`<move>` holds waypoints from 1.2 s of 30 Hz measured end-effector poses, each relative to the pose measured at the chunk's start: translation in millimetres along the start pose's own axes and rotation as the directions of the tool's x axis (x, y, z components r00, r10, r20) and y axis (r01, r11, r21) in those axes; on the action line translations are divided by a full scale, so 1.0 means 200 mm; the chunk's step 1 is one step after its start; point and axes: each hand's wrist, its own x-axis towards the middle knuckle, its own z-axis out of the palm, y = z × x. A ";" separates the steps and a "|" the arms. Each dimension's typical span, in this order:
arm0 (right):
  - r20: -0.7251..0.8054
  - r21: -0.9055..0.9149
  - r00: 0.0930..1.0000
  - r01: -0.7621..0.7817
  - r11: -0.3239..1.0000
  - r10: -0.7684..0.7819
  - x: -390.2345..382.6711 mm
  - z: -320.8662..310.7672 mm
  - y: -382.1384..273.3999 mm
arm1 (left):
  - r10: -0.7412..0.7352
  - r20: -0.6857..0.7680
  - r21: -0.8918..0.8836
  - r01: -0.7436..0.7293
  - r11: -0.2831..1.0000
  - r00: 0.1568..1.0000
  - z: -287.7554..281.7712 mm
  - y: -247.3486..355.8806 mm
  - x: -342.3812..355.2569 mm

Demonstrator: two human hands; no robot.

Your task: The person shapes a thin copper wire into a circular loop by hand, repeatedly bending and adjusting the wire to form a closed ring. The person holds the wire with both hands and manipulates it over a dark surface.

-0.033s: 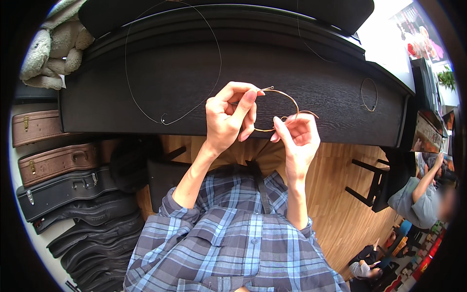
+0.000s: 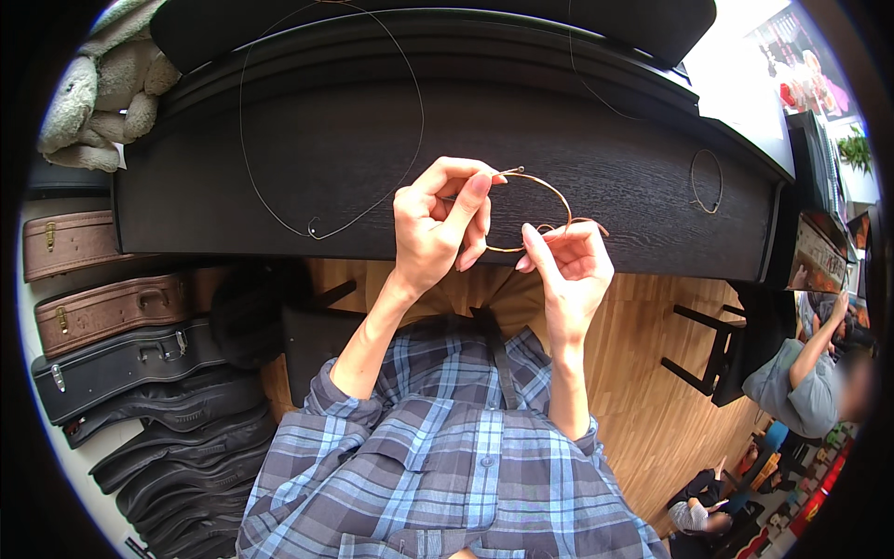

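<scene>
A copper-coloured wound guitar string, curled into a small loop, is held between my two hands above the black desk-like surface. My left hand is closed, pinching the string between thumb and index finger close to its small ball end. Lower on the loop, my right hand grips it between thumb and fingertips. A loose tail of the string sticks out past the right fingers. Part of the loop is hidden behind both hands.
On the black surface lie a wide thin string loop at left, a small coiled string at right and another thin string behind. Instrument cases are stacked at left. A plush toy sits far left; another person is at right.
The fingers of my right hand have shifted slightly on the string, and its loose tail has dipped a little. My left hand stays in place.
</scene>
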 end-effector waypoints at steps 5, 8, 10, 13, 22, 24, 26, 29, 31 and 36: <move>-0.089 -0.293 0.982 0.131 0.947 -0.164 0.01 0.00 0.00 | 0.016 -0.001 0.001 -0.016 1.000 1.000 0.00 0.00 0.01; -0.016 -0.535 0.948 0.260 0.804 -0.317 0.02 -0.03 0.00 | -0.002 -0.008 0.003 0.002 1.000 1.000 0.00 0.00 0.01; 0.022 -0.614 0.916 0.329 0.717 -0.401 0.02 -0.05 0.01 | -0.011 -0.020 0.021 0.011 1.000 1.000 0.01 0.00 0.01; -0.019 -0.578 0.901 0.344 0.740 -0.434 0.00 -0.06 0.02 | -0.038 -0.043 0.038 0.040 0.998 0.998 0.02 0.01 0.02; 0.164 0.197 0.973 0.126 0.972 -0.160 0.02 -0.11 0.01 | -0.182 -0.025 0.097 0.184 0.978 0.983 0.01 0.04 0.06; 0.226 0.209 0.959 0.127 0.970 -0.174 0.04 -0.12 0.00 | -0.180 -0.038 0.107 0.183 0.977 0.983 0.01 0.04 0.06; 0.296 0.210 0.934 0.143 0.967 -0.202 0.06 -0.14 -0.02 | -0.166 -0.051 0.117 0.171 0.978 0.985 0.01 0.03 0.06; 0.303 0.096 0.931 0.184 0.978 -0.205 0.06 -0.15 -0.03 | -0.181 -0.045 0.080 0.184 0.980 0.982 0.01 0.04 0.05; 0.236 0.013 0.942 0.241 0.970 -0.237 0.05 -0.16 -0.04 | -0.169 -0.052 0.094 0.173 0.980 0.984 0.01 0.04 0.05; 0.133 -0.235 0.925 0.379 0.895 -0.357 0.05 -0.15 -0.04 | -0.154 -0.084 0.119 0.163 0.979 0.985 0.02 0.03 0.05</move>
